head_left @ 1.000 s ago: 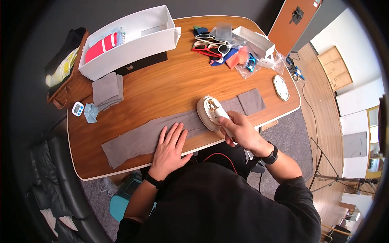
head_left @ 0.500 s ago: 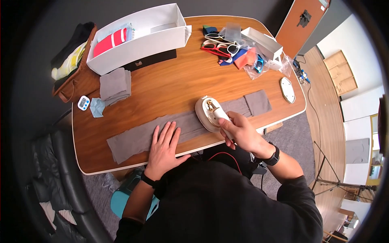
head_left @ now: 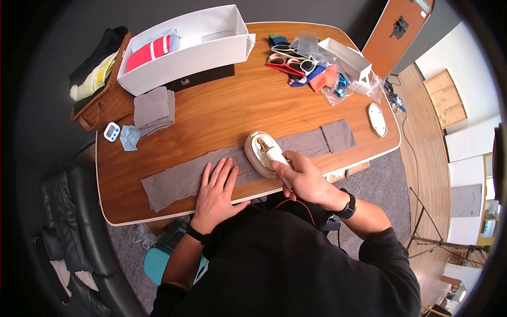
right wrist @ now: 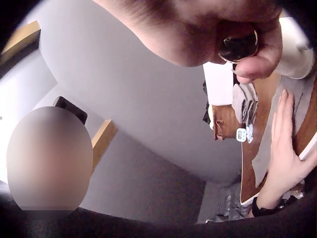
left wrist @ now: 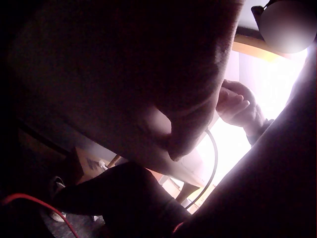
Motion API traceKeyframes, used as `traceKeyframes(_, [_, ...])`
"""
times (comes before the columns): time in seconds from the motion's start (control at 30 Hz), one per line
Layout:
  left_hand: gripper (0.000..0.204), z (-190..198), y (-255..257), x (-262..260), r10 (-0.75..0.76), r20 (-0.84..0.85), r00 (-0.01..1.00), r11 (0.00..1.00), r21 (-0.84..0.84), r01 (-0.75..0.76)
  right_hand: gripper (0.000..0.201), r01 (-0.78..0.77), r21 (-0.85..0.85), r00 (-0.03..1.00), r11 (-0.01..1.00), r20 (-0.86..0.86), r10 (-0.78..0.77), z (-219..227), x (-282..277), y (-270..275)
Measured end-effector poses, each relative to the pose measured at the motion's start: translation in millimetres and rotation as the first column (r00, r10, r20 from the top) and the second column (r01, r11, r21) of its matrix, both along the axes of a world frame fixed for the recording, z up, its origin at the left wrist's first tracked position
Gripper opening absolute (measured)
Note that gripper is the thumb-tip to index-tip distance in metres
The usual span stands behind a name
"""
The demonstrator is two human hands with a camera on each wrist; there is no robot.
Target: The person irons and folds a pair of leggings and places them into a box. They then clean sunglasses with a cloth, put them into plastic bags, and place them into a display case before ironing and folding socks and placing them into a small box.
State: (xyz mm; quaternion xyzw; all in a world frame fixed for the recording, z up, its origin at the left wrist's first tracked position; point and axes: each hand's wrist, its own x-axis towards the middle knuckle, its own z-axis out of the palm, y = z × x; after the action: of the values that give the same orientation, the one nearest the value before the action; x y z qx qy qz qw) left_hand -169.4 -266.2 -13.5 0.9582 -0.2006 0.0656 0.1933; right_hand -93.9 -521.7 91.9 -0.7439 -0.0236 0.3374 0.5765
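Observation:
A long strip of grey cloth (head_left: 171,185) lies flat along the near side of the wooden table, its right end folded over in a square flap (head_left: 339,136). My right hand (head_left: 305,179) grips the handle of a small white handheld iron (head_left: 255,158), whose base rests on the middle of the strip. Just left of the iron, my left hand (head_left: 216,190) lies on the cloth with its fingers straight and spread. In the right wrist view, the handle's dark round end (right wrist: 238,47) shows within the curled fingers. The left wrist view is mostly dark.
Folded grey cloth (head_left: 153,110), a blue cloth piece (head_left: 129,138) and a white timer (head_left: 111,131) sit at left. Behind them stands a white box (head_left: 182,61). Sunglasses (head_left: 288,66) and packaging lie at the back right, and a white tray (head_left: 377,120) near the right edge.
The iron has slid left along the cloth in my right hand, closer to my left hand. My left hand stays on the strip. The head view has shifted slightly.

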Motion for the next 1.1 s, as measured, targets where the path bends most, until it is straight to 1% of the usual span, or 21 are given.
traceKeyframes(0.17, [0.093,-0.8,-1.3,0.5,-0.007,0.007,1.000,1.000,0.003,0.007,0.044,0.007,-0.011,1.000,1.000,-0.023,-0.007,-6.1,-3.5,3.0])
traceKeyframes(0.23, [0.093,-0.4,-1.8,1.9,-0.010,0.012,1.000,1.000,0.004,0.010,0.052,-0.043,-0.018,0.999,0.999,-0.006,0.043,-12.9,-7.3,0.6])
traceKeyframes(0.27, [0.093,-0.2,-1.7,1.7,-0.006,0.017,1.000,1.000,0.003,0.005,0.060,-0.049,-0.025,0.999,0.998,-0.012,0.049,-6.3,-8.0,0.3])
traceKeyframes(0.37, [0.093,3.6,-2.4,-0.4,-0.013,0.019,1.000,1.000,-0.006,0.013,0.060,-0.027,-0.024,0.999,0.999,-0.021,0.027,-10.1,-5.2,-1.8])
traceKeyframes(0.4, [0.093,3.7,-2.6,0.1,-0.004,0.022,1.000,1.000,0.004,0.004,0.057,-0.037,-0.033,0.999,0.999,-0.005,0.037,-8.4,-7.2,-5.6])
traceKeyframes(0.43, [0.093,3.7,-4.3,1.8,0.000,0.029,1.000,1.000,0.009,0.000,0.053,-0.042,-0.011,0.999,0.999,0.003,0.042,-0.5,-9.1,-9.9])
traceKeyframes(0.5, [0.093,5.5,-6.0,1.0,-0.035,0.036,0.999,0.999,-0.001,0.035,0.049,-0.014,-0.013,1.000,1.000,0.021,0.014,13.0,-6.6,-26.5])
traceKeyframes(0.53, [0.094,5.4,-5.9,0.7,-0.027,0.029,0.999,1.000,0.016,0.026,0.049,0.014,-0.025,0.999,1.000,0.033,-0.013,19.0,-5.5,-37.1])
traceKeyframes(0.6, [0.097,1.8,-4.5,0.6,-0.022,0.027,0.999,0.999,0.040,0.021,0.046,-0.027,-0.216,0.977,0.976,0.201,0.071,30.1,-4.4,-60.9])
traceKeyframes(0.63, [0.097,2.4,-5.0,0.4,-0.040,0.036,0.999,0.999,0.035,0.039,0.046,-0.006,-0.221,0.976,0.975,0.210,0.054,34.1,-4.9,-73.7])
traceKeyframes(0.7, [0.100,4.5,-4.9,1.0,-0.027,0.007,1.000,0.998,0.056,0.027,0.046,0.088,-0.330,0.944,0.940,0.327,0.027,41.6,-5.4,-103.4])
traceKeyframes(0.77, [0.101,3.3,-5.1,0.0,-0.034,0.001,0.999,0.998,0.056,0.033,0.046,0.237,-0.315,0.950,0.919,0.271,-0.153,49.0,0.9,-140.9])
traceKeyframes(0.8, [0.101,4.9,-5.9,0.5,-0.030,0.000,1.000,0.997,0.065,0.030,0.045,0.317,-0.416,0.886,0.852,0.450,-0.111,48.1,4.3,-160.3])
traceKeyframes(0.83, [0.101,5.9,-6.3,0.9,-0.030,0.000,1.000,0.997,0.075,0.029,0.044,0.415,-0.489,0.795,0.767,0.606,-0.043,44.9,7.0,-179.5])
traceKeyframes(0.9, [0.101,3.8,-4.7,0.1,-0.038,0.007,0.999,0.996,0.082,0.037,0.040,0.546,-0.474,0.704,0.691,0.707,-0.072,41.3,16.5,-212.8])
traceKeyframes(0.93, [0.101,2.8,-4.7,0.3,-0.032,0.003,0.999,0.996,0.086,0.031,0.040,0.598,-0.516,0.686,0.614,0.726,-0.058,40.6,24.6,-233.1])
traceKeyframes(0.97, [0.101,2.6,-5.1,1.1,-0.038,0.007,0.999,0.995,0.087,0.037,0.045,0.624,-0.418,0.659,0.660,0.735,-0.157,33.9,36.7,-259.1])
traceKeyframes(1.0, [0.101,2.5,-5.5,1.2,-0.035,0.004,0.999,0.996,0.087,0.034,0.051,0.665,-0.439,0.704,0.605,0.638,-0.311,35.8,51.6,-277.9])
traceKeyframes(1.03, [0.101,2.6,-5.9,0.5,-0.030,0.000,1.000,0.996,0.086,0.030,0.046,0.692,-0.384,0.683,0.612,0.623,-0.381,39.5,61.4,-288.9])
traceKeyframes(1.1, [0.099,3.4,-6.5,-0.5,-0.028,-0.003,1.000,0.996,0.090,0.028,0.049,0.703,-0.380,0.637,0.601,0.712,-0.295,24.2,84.7,-322.1])
